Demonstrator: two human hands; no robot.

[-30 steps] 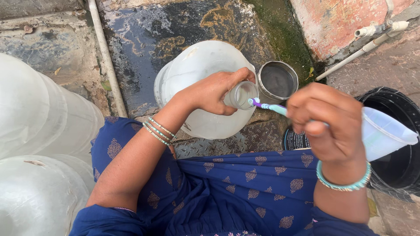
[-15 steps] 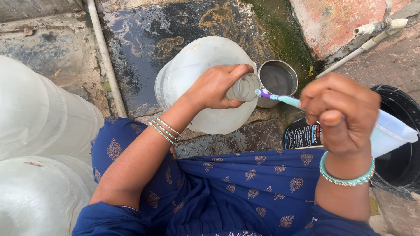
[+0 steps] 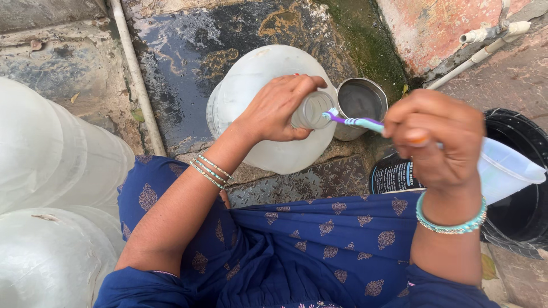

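My left hand grips the neck of a large translucent water jar that stands tilted on the wet ground. My right hand holds a purple and teal toothbrush; its bristle end rests at the jar's open mouth. Thin bangles circle my left wrist and a teal bracelet my right. A blue patterned garment covers my lap below both arms.
A steel cup stands just right of the jar's mouth. A black bucket with a clear plastic jug sits at the right. Two more big translucent jars lie at the left. A white pipe runs along the ground.
My right hand has shifted slightly, keeping the toothbrush tip at the jar's mouth. The left hand still grips the neck, and the view has shifted a little.
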